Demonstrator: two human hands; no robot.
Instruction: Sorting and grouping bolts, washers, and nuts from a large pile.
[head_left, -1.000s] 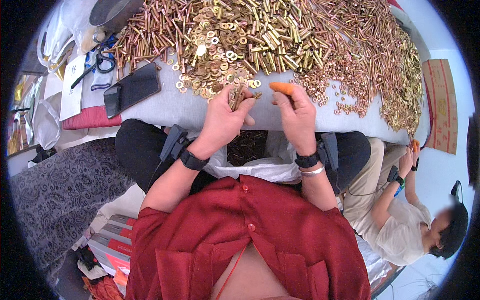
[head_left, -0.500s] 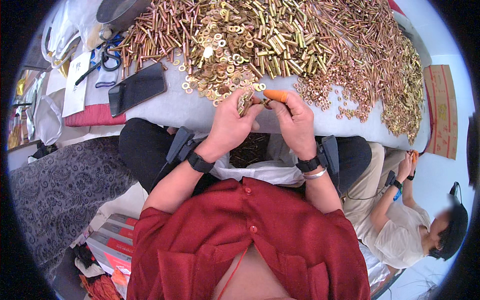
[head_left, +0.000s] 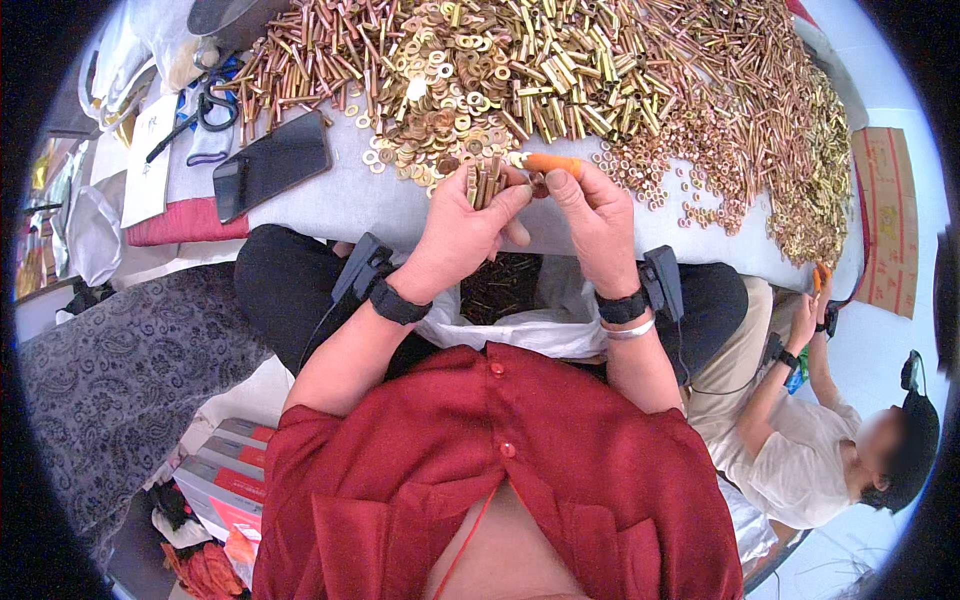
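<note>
My left hand (head_left: 462, 228) is closed around a small bundle of gold-coloured metal sleeves or bolts (head_left: 485, 184), their ends pointing up and away. Close against it, my right hand (head_left: 600, 222) pinches with thumb and fingers; an orange finger cot (head_left: 553, 164) covers one fingertip. Something small and dark sits at that pinch, too small to make out. Both hands are over the near edge of the table, just before a pile of flat gold washers (head_left: 440, 128). Below them an open white bag (head_left: 545, 338) holds dark thin metal pieces (head_left: 497, 290).
Metal sleeves (head_left: 565, 90), small nuts (head_left: 640, 178) and long bolts (head_left: 320, 50) lie heaped across the table. A phone (head_left: 272, 166), scissors (head_left: 212, 108) and a paper sheet (head_left: 150, 165) lie at left. A co-worker (head_left: 800, 450) sits at right, and a cardboard piece (head_left: 885, 220) stands beyond.
My hands have shifted slightly; the left one has turned so the bundle shows more upright. The orange-capped finger has moved a little toward the washers. The co-worker's hands have moved up toward the table.
</note>
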